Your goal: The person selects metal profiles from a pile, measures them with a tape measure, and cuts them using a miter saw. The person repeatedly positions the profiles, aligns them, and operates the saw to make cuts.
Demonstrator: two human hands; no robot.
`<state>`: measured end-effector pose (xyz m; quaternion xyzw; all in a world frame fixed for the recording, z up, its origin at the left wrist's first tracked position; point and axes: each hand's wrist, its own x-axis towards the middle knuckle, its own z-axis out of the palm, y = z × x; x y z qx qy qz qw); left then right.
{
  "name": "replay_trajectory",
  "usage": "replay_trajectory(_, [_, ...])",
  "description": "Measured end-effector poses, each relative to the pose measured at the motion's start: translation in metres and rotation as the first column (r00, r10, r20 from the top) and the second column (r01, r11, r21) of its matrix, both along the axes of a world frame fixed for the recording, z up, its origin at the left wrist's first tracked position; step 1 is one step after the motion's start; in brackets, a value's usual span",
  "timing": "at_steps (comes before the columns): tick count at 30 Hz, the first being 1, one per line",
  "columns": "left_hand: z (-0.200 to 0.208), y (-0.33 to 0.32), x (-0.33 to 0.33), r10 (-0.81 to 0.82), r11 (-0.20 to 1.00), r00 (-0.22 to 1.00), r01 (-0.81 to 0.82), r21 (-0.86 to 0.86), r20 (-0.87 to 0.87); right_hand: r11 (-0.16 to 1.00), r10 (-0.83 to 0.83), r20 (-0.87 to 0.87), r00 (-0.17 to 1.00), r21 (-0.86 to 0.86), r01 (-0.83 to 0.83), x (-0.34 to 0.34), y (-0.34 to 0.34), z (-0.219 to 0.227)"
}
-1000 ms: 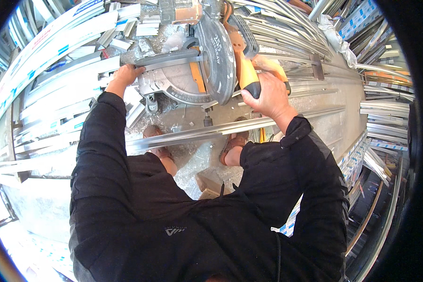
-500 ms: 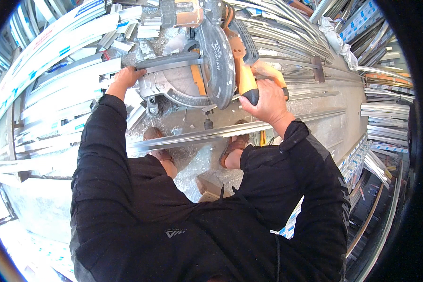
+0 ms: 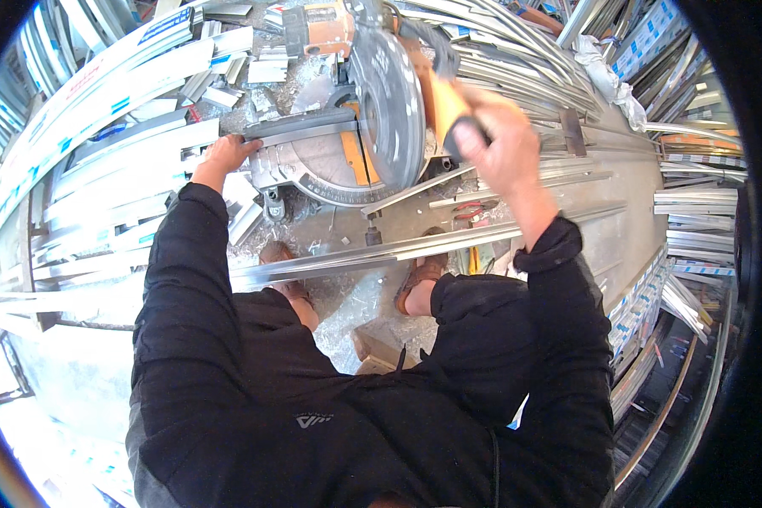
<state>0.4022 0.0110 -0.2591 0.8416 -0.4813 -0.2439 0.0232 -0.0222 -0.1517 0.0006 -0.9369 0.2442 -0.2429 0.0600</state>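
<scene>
In front of me stands a miter saw [image 3: 313,165] with a round grey base, a yellow insert and a dusty dark blade guard [image 3: 387,106]. My right hand [image 3: 504,148], smeared by motion, is closed round the saw's yellow and black handle [image 3: 450,110]. The saw head is raised, and the dark slot in the insert shows. Left of the base, my left hand [image 3: 227,154] grips the end of a flat grey metal strip [image 3: 305,129]. That strip lies along the fence and reaches to the blade guard.
Long metal profiles [image 3: 339,256] cross low in front of my feet. Red-handled pliers [image 3: 472,209] lie right of the saw. Stacks of white profiles [image 3: 102,102] fill the left, and more strips [image 3: 694,212] are piled at the right. A cardboard piece [image 3: 379,345] lies between my feet.
My right hand has lifted the saw handle, and the saw head has come up off the base. The insert's slot and the pliers now show. My left hand stays on the strip.
</scene>
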Motion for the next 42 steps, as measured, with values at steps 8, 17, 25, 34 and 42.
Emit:
replay_trajectory(8, [0.001, 0.031, 0.018, 0.028, 0.998, 0.999, -0.026, 0.055, -0.039, 0.943, -0.326, 0.479, 0.815, 0.106, 0.314, -0.044, -0.149, -0.041])
replay_trajectory(17, [0.032, 0.102, 0.071, -0.308, 0.934, 0.951, 0.301, 0.192, 0.012, 0.731, -0.377, -0.435, 0.817, 0.402, 0.551, -0.086, -0.177, -0.258])
replay_trajectory(25, [0.149, 0.157, 0.029, -0.019, 0.959, 1.0, 0.016, 0.282, 0.007, 0.428, -0.829, 0.155, 0.537, 0.794, 0.432, -0.095, -0.144, -0.261])
replay_trajectory(34, [0.192, 0.165, -0.033, -0.043, 0.947, 0.998, 0.053, 0.316, -0.037, 0.596, -0.796, 0.59, -0.139, 0.72, -0.357, -0.17, -0.021, -0.104])
replay_trajectory(42, [0.226, 0.156, -0.096, -0.123, 0.978, 0.991, 0.113, 0.177, 0.049, 0.429, -0.83, 0.31, -0.463, 0.885, -0.178, -0.436, 0.059, -0.166])
